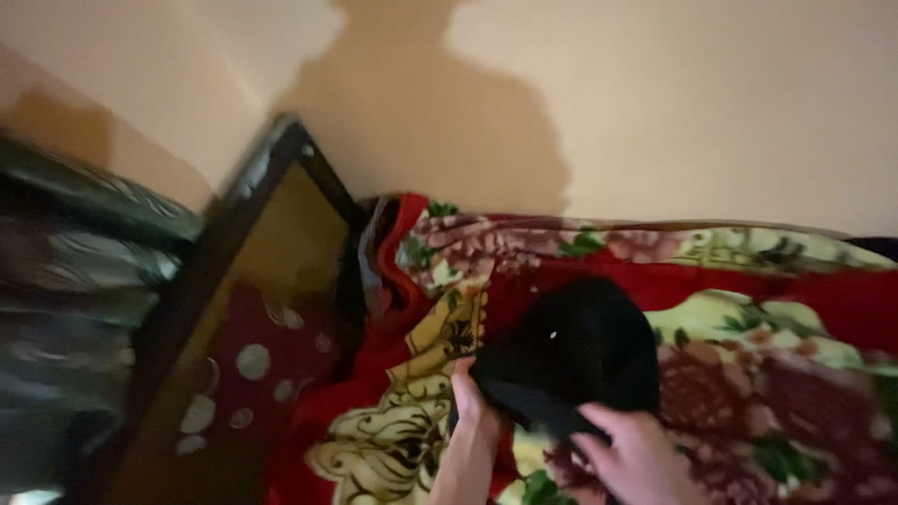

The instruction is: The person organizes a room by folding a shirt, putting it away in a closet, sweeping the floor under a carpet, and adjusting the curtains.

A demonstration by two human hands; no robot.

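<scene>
No packages, labels, signs or screens visible.

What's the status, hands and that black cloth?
Left hand and right hand both grip black cloth. Cloth rests on floral blanket. Nothing over it.

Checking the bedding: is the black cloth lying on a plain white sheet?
No, the black cloth lies on a red floral blanket.

- Garment lies on blanket.
- Both hands at garment's near edge: left hand, right hand.
- Headboard left of blanket; wall behind.
</scene>
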